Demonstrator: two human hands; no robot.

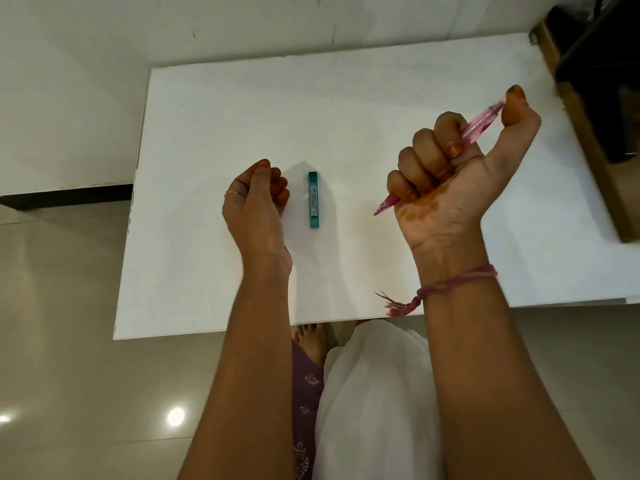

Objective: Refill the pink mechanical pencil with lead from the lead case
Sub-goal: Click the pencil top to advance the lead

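Observation:
The pink mechanical pencil [483, 123] is gripped in my right hand [453, 174], fist closed around its barrel, thumb pressed on its top end. Its dark tip sticks out below the fist, pointing down-left above the table. The teal lead case [313, 199] lies flat on the white table [242, 116], lengthwise away from me, between my two hands. My left hand [258, 206] rests just left of the case with its fingers curled loosely and nothing visible in it; it does not touch the case.
A brown wooden piece with a dark object [602, 98] on it stands along the table's right edge. The table's front edge is close to my body; my foot [310, 341] shows below it. Tiled floor lies to the left.

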